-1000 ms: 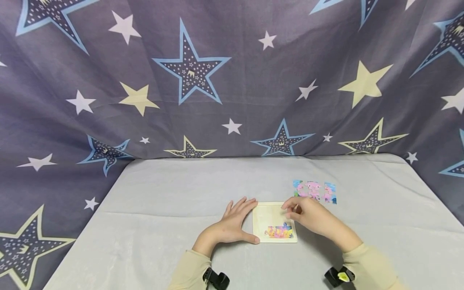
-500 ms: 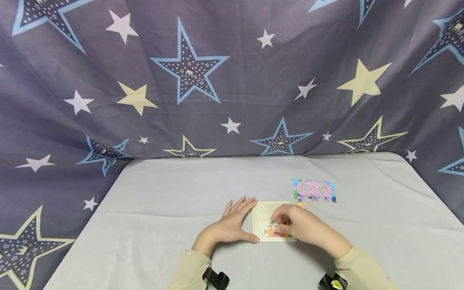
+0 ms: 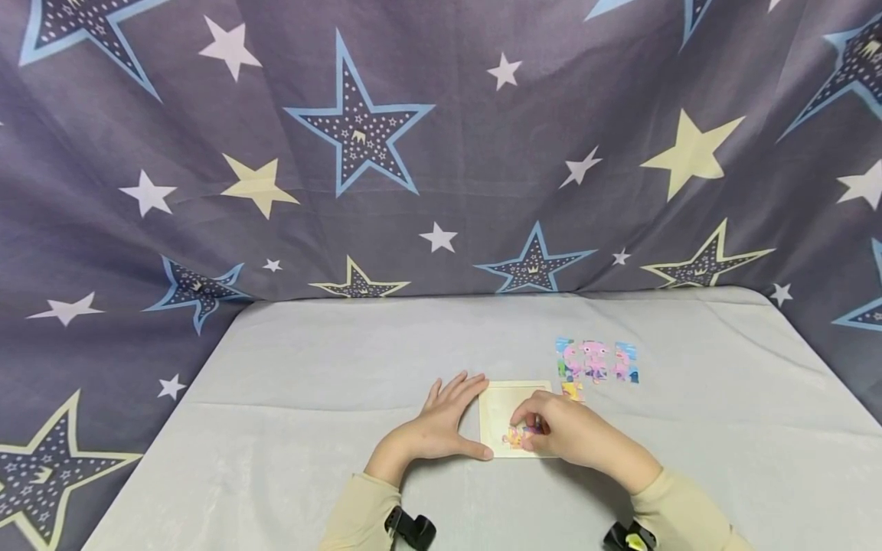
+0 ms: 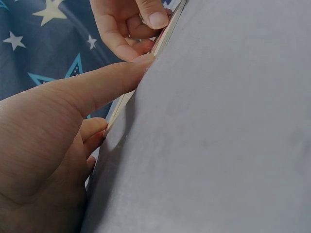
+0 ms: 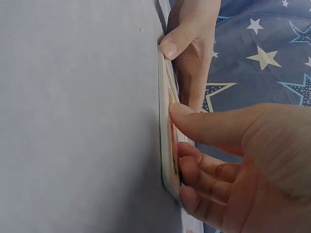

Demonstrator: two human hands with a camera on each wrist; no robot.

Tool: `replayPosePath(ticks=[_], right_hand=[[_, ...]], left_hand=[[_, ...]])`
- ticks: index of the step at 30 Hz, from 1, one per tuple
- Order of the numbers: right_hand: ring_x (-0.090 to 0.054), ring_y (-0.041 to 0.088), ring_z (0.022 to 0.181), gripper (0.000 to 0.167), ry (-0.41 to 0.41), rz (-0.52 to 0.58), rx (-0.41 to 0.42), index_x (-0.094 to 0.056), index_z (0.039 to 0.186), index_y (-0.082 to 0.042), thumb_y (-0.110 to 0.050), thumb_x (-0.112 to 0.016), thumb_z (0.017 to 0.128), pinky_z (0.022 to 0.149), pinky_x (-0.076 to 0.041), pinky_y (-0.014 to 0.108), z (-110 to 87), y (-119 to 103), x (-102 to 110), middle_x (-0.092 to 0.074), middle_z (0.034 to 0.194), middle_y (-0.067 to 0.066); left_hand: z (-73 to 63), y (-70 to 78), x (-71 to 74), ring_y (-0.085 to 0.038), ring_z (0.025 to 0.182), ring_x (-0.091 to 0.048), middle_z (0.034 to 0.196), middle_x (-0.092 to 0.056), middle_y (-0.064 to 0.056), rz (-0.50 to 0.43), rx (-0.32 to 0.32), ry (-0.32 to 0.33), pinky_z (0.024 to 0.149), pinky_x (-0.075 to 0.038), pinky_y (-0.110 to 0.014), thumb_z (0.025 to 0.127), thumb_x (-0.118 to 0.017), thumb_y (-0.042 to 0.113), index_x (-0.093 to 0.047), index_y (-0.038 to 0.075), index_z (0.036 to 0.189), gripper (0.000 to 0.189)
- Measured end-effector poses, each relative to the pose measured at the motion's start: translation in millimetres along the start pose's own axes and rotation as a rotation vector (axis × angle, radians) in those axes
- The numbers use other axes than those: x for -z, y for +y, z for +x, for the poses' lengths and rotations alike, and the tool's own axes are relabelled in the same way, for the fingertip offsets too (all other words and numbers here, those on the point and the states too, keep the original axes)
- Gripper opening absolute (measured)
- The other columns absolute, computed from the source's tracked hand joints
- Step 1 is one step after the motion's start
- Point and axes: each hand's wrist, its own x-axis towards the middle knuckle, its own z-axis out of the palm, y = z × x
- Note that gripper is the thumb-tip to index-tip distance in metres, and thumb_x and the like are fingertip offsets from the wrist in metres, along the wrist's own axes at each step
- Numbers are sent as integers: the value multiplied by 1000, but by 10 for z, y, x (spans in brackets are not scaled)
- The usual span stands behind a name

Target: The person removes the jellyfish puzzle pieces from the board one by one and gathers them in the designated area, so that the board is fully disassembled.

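A pale wooden puzzle tray lies on the table with a few joined puzzle pieces near its front edge. My left hand spans the tray's left side, fingers straight, thumb at the front left corner and fingertips at the back left corner. Over the pieces, my right hand has its thumb and forefinger bent around a colourful puzzle piece, largely hidden by the fingers. In the right wrist view, the right thumb touches the pieces and the other fingers curl by the tray's rim.
Behind the tray to the right lie loose pink and blue puzzle pieces showing a cartoon figure. A yellow puzzle piece sits just in front of them. A grey cloth covers the table, and a starry curtain hangs behind.
My right hand has moved left and down from the tray's back right corner onto the pieces at its front. The yellow piece has come into view. My left hand stays in place.
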Motion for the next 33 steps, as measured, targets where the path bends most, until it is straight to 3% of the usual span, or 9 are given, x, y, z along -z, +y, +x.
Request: replayPosePath(ticks=[6, 16, 25, 33], right_hand=[[-42, -1, 69, 25, -28, -3, -16, -76, 107, -18, -15, -83, 83, 59, -39, 19, -1, 0, -8, -59, 89, -9], [-43, -1, 69, 22, -18, 12, 20, -78, 105, -15, -9, -81, 84, 59, -41, 18, 13, 37, -14, -61, 89, -7], [-45, 0, 71, 19, 1, -7, -25, -75, 101, -17, -12, -81, 83, 60, -40, 19, 11, 19, -41, -56, 85, -10], [-46, -3, 74, 23, 30, -54, -47, -70, 96, -18, -5, -82, 81, 62, -40, 18, 4, -2, -73, -53, 84, -12]], left_hand=[[13, -19, -3, -30, 161, -6, 171, -23, -4, 5, -3, 0, 128, 8, -58, 77, -86, 40, -29, 14, 161, 105], [9, -3, 6, -30, 161, -6, 171, -23, -4, -8, 2, -2, 128, 9, -58, 77, -86, 39, -30, 15, 161, 104], [-4, 16, 15, -31, 161, -7, 171, -23, -5, -10, 1, -1, 128, 9, -58, 76, -86, 38, -31, 14, 161, 104], [6, 2, 3, -30, 161, -6, 171, -23, -4, -9, -4, 2, 128, 9, -58, 76, -86, 39, -30, 14, 161, 105]])
